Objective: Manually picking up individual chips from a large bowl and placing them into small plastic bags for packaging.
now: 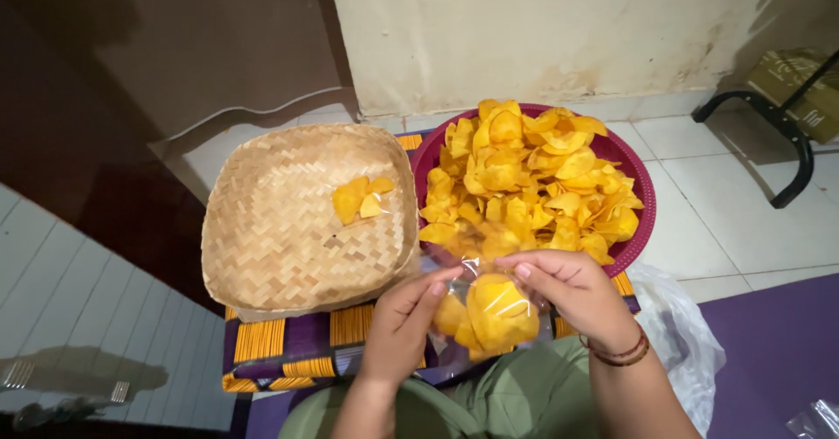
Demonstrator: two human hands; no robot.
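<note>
Both my hands hold a small clear plastic bag (489, 317) partly filled with yellow chips, just above my lap. My left hand (404, 321) pinches the bag's left top edge. My right hand (572, 290), with a red thread bracelet at the wrist, pinches its right top edge. Right beyond the bag stands a maroon round basket (634, 172) heaped with yellow chips (524, 177). To its left lies a woven bamboo tray (280, 229) holding one small filled bag of chips (360, 198).
Tray and basket rest on a purple and orange striped cloth (297, 343). A white plastic bag (686, 334) lies at my right on the tiled floor. A black metal stand leg (786, 133) and a cardboard box (800, 85) are at the far right. A wall runs behind.
</note>
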